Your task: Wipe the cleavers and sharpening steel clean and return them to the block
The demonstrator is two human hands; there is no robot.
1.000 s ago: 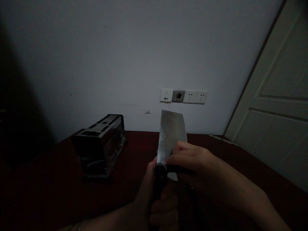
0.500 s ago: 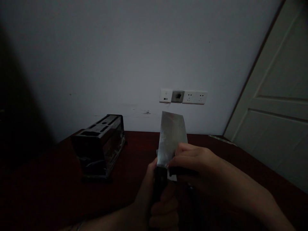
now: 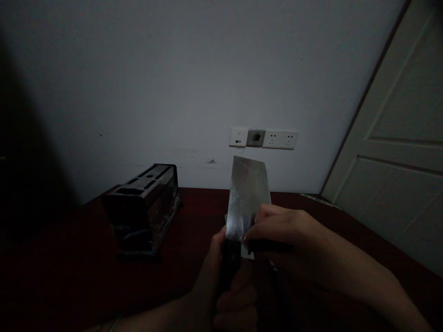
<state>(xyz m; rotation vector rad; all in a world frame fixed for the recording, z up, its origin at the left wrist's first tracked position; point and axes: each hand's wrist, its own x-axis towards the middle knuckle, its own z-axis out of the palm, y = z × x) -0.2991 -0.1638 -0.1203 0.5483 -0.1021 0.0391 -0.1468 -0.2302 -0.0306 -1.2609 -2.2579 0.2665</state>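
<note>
Box (image 3: 133, 221) first: black, slotted top, clear wrap along its side, standing at the left part of the table (image 3: 197, 221), toward the back left corner, well apart from my hands. Dull reddish-brown tabletop, dim light. Band (image 3: 114, 324) around my left wrist, near the front edge of view. My left hand (image 3: 237, 297) is closed around the black handle (image 3: 230, 260) of a wide knife (image 3: 247, 191), thumb up along the left side. Knife is held over the middle of the table, blade pointing away from me toward the back edge, flat face turned to me, tip end overlapping the wall (image 3: 194, 92) in view. Grey piece (image 3: 248, 253) peeks out beside the handle top, partly hidden; can't tell what it is. Sockets (image 3: 263, 138) in a row on the wall, above the back edge. My right hand (image 3: 290, 230) comes in from the right, fingers curled in at the lower right of the blade. Dark bar (image 3: 272, 247) shows under those fingers; too dim to tell whether I grip it. Pale strip (image 3: 320, 200) lies near the back right corner. Panelled door (image 3: 398, 152) far right.
</note>
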